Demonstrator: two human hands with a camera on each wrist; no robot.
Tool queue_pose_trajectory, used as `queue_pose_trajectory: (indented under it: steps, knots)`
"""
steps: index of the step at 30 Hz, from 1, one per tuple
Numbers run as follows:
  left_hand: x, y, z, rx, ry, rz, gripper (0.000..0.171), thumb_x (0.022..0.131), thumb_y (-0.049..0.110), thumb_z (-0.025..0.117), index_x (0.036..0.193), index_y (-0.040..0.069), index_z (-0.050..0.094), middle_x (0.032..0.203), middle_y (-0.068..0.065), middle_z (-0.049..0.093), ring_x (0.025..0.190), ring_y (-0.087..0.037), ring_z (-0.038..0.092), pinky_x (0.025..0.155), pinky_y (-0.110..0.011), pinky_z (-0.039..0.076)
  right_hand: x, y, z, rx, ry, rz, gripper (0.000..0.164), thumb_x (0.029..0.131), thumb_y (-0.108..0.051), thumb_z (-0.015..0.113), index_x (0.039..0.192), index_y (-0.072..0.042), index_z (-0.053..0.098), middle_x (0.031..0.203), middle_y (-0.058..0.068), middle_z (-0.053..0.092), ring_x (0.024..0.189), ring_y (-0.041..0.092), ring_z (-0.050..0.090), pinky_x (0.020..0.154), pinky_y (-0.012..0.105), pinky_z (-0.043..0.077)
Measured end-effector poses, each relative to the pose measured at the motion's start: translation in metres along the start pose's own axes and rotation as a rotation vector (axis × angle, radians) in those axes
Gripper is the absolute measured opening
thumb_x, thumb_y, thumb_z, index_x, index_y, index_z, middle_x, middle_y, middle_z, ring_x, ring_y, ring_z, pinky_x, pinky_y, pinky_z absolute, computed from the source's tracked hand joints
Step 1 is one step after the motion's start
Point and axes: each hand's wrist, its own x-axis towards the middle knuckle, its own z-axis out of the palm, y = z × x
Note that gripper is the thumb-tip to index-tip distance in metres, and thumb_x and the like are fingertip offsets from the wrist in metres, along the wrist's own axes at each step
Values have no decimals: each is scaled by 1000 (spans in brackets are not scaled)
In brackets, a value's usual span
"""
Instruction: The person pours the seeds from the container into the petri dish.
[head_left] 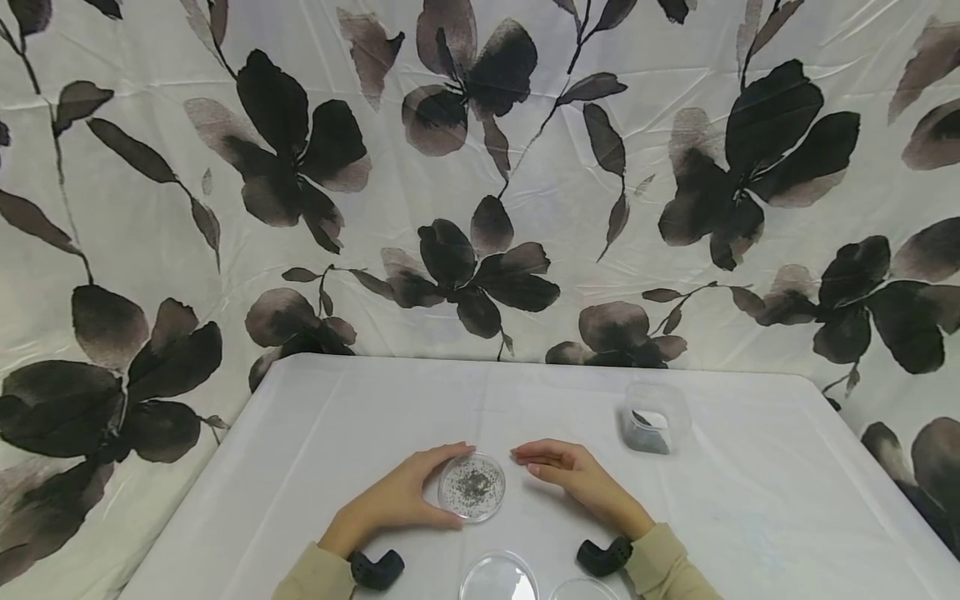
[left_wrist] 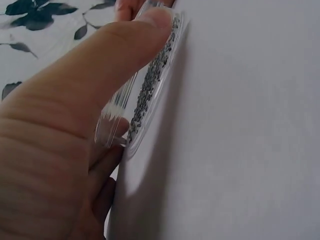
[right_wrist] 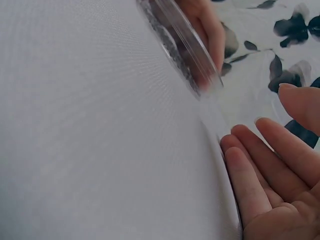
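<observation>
Our left hand [head_left: 405, 493] pinches the dish [head_left: 500, 500] of dark bits [head_left: 476, 483] between thumb and fingers, on or just above the worktop [head_left: 750, 500]; our empty right hand [head_left: 573, 473], fingers loosely extended, is near. We should grip lightly, keeping the dish level so nothing spills.

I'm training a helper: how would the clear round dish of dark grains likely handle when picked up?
The clear dish looks stiff, its rim evenly round. Its glossy surface may be slippery. The dark grains lie scattered and look loose, so they would probably shift if it tips.
</observation>
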Motion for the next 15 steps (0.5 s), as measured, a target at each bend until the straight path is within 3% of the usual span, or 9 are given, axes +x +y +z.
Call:
queue_pose_trajectory:
  steps: [9,15]
  knots:
    - [-18,-18,-25,-5,23,-17,92,60,53,82,140,30,42,144,6,42,135,-19,34,108,-50,28,-6,-4,-14,-71,-57,-50,34,93,-13,58,123,2,57,122,18,60,115,29,57,94,26,46]
    - [-32,-26,-39,25,33,-45,91,64,54,80,141,28,40,144,6,41,136,-22,33,108,-53,28,-30,-15,-39,-114,-89,26,35,95,-15,56,125,2,55,122,17,61,113,25,58,93,25,47]
